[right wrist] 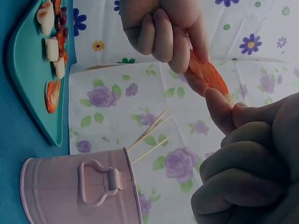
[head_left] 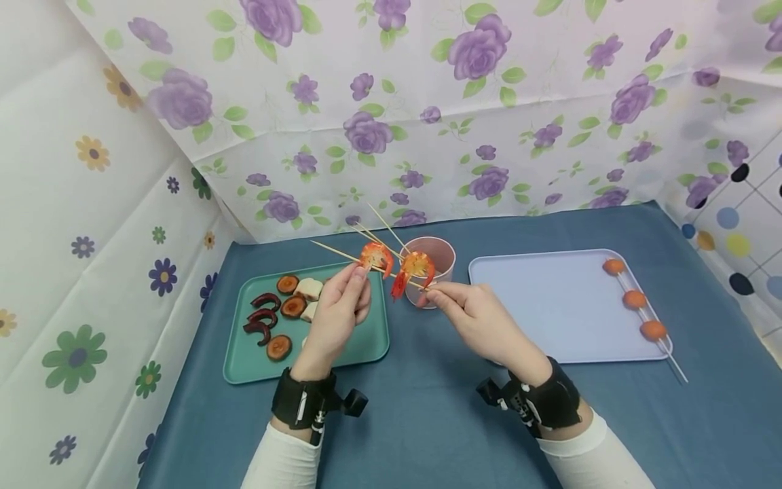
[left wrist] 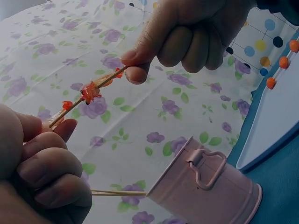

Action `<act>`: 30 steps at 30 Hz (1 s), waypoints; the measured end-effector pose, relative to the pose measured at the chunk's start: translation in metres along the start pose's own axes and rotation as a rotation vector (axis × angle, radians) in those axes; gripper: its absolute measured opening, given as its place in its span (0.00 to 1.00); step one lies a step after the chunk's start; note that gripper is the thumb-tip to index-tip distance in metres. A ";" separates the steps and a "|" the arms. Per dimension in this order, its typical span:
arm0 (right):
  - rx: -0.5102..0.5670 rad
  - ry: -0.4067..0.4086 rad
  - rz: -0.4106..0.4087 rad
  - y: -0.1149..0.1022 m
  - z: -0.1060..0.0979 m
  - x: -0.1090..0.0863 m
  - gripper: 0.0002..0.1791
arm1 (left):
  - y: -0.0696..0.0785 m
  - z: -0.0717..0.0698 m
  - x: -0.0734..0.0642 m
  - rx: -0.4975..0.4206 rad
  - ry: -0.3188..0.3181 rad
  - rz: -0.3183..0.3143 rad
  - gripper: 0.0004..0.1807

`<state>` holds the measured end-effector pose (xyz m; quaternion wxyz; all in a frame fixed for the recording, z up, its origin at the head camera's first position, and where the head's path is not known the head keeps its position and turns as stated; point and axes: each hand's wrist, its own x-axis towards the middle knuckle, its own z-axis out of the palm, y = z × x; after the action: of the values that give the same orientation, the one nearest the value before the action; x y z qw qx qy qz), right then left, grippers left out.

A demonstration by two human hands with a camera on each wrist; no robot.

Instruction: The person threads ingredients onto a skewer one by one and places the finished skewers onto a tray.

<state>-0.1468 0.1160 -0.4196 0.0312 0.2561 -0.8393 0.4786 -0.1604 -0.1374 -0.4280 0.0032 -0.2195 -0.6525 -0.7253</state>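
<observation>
A thin wooden skewer runs between my two hands in mid-air, with two orange shrimp along it. My left hand pinches the left shrimp between thumb and fingers. The right shrimp sits on the skewer between the hands, its red tail hanging. At the skewer's right end, my right hand pinches the stick with thumb and forefinger, as the left wrist view shows. Behind the hands stands a pink metal bucket with several bare skewers leaning out of it.
To the left lies a green tray with mushroom slices, dark curved sausage pieces and white chunks. A pale lilac tray is at the right; a skewer of orange pieces overhangs its right edge.
</observation>
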 end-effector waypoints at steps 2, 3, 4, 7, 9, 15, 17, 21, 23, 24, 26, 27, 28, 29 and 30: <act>-0.001 -0.001 0.000 0.000 -0.001 0.000 0.14 | 0.000 -0.002 0.000 0.005 -0.007 -0.015 0.24; -0.004 0.000 0.001 0.000 -0.001 0.001 0.14 | 0.000 -0.003 0.000 0.011 -0.011 -0.030 0.25; -0.006 0.001 0.001 0.000 -0.002 0.001 0.14 | 0.000 -0.004 -0.001 0.019 -0.011 -0.045 0.25; -0.013 0.012 0.005 0.000 -0.005 0.001 0.14 | 0.002 -0.010 -0.001 0.047 -0.015 -0.095 0.27; -0.017 0.032 0.017 0.000 -0.008 0.001 0.14 | 0.002 -0.015 -0.001 0.069 -0.019 -0.117 0.29; -0.032 0.110 0.058 0.002 -0.014 -0.001 0.13 | 0.002 -0.033 -0.001 0.171 -0.003 -0.158 0.26; -0.039 0.129 0.058 0.002 -0.016 -0.001 0.14 | 0.002 -0.038 0.000 0.215 0.044 -0.176 0.24; -0.041 0.154 0.044 0.002 -0.017 -0.002 0.14 | 0.001 -0.046 0.000 0.323 0.132 -0.207 0.22; -0.039 0.161 0.041 0.002 -0.017 -0.002 0.14 | -0.001 -0.050 -0.001 0.385 0.158 -0.214 0.21; -0.035 0.165 0.040 0.002 -0.017 -0.002 0.14 | -0.003 -0.053 -0.001 0.422 0.171 -0.217 0.20; -0.030 0.174 0.034 0.001 -0.017 -0.002 0.14 | -0.009 -0.058 -0.002 0.514 0.200 -0.226 0.20; -0.027 0.179 0.031 0.001 -0.018 -0.002 0.13 | -0.013 -0.061 -0.002 0.563 0.212 -0.230 0.19; -0.024 0.185 0.028 0.000 -0.018 -0.002 0.13 | -0.017 -0.063 -0.002 0.623 0.219 -0.229 0.19; -0.021 0.190 0.026 0.001 -0.018 -0.002 0.13 | -0.021 -0.065 -0.001 0.681 0.221 -0.236 0.19; -0.018 0.195 0.022 0.001 -0.019 -0.002 0.13 | -0.026 -0.067 -0.001 0.739 0.219 -0.241 0.19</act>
<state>-0.1487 0.1323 -0.4107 0.1096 0.1986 -0.8394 0.4939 -0.1886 -0.1975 -0.4566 0.0662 -0.0468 -0.8861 -0.4563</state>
